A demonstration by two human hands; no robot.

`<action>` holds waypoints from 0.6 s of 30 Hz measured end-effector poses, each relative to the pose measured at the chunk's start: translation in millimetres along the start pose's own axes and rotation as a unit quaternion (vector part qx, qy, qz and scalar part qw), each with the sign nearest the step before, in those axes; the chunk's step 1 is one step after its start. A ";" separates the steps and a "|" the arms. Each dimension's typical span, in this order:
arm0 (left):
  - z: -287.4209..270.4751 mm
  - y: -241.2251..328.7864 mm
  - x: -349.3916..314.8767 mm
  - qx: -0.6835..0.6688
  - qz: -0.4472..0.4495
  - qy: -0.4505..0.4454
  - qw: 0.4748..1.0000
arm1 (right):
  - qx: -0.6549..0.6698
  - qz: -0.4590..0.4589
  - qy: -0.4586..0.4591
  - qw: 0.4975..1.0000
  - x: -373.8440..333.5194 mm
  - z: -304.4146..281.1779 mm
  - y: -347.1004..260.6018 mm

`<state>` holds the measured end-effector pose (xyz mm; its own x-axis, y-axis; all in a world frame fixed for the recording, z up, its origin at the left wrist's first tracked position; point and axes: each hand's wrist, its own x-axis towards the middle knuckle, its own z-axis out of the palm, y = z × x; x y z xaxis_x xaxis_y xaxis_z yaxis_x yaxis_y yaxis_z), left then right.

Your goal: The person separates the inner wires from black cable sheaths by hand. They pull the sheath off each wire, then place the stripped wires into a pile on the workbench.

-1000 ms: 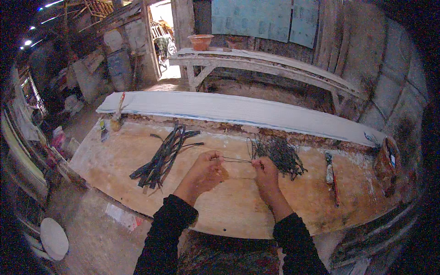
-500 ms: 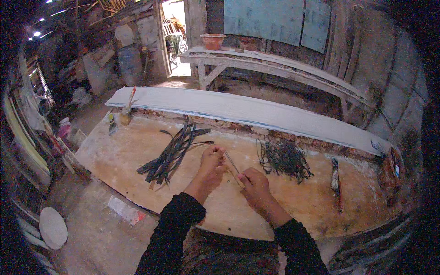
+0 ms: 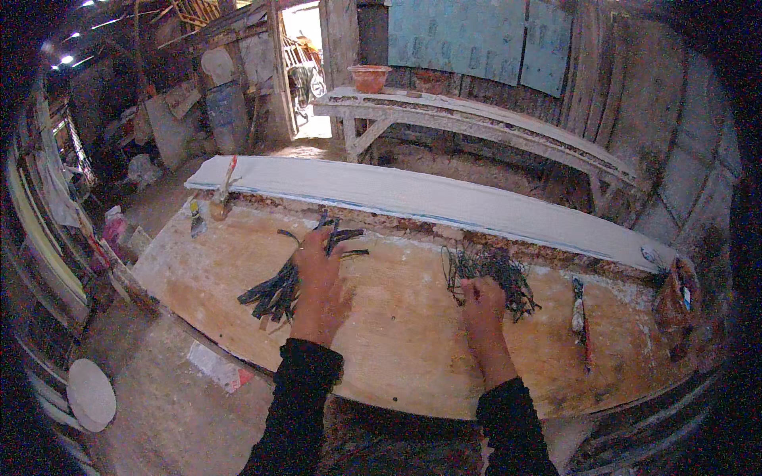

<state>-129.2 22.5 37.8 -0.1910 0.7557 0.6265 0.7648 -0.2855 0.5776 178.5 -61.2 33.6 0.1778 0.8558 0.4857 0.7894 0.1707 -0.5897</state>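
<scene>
A loose bundle of flat dark strips (image 3: pixel 274 295) lies on the left half of the wooden tabletop (image 3: pixel 397 349). My left hand (image 3: pixel 319 278) reaches over its upper right part, fingers apart and thumb stretched to the side, hiding some of the strips. To the right is a tangled heap of thin, dark knotted strands (image 3: pixel 508 278). At its near left edge my right hand (image 3: pixel 482 308) has its fingers bent together in a pinch. Whatever lies between those fingertips is hidden.
A long white-covered board (image 3: pixel 413 190) runs along the table's far edge. A paintbrush (image 3: pixel 225 186) stands at the far left; a slender tool with a red handle (image 3: pixel 583 325) lies at right, beside a brown plastic bag (image 3: pixel 679 293). Behind stands a bench (image 3: pixel 476 119) with a clay pot (image 3: pixel 369 78).
My hands have parted from the middle, where they held a thin strip between them. The left has moved onto the strips, the right across to the edge of the tangled heap.
</scene>
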 end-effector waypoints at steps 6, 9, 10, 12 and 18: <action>-23.3 -55.2 -5.3 0.200 -0.192 0.007 0.961 | 0.041 0.074 0.120 0.989 9.7 -9.8 9.9; -18.1 -53.3 -2.7 0.163 -0.232 -0.059 0.957 | -0.108 0.084 0.144 0.980 13.1 -8.7 34.4; -16.8 -47.2 -1.6 0.177 -0.237 -0.067 0.953 | -0.092 0.113 0.125 0.981 12.0 -10.8 42.9; -23.6 -51.3 -1.4 0.141 -0.230 -0.037 0.962 | -0.049 0.160 0.080 0.983 14.6 -21.3 27.5; -12.8 -3.5 3.4 -0.258 -0.152 0.073 0.951 | -0.149 0.061 0.143 0.977 13.7 -6.3 49.7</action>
<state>-140.5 18.5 44.6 -0.4678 0.7704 0.4333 0.2630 -0.3466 0.9004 223.8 -44.1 15.0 0.4042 0.6823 0.6092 0.8807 -0.1104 -0.4607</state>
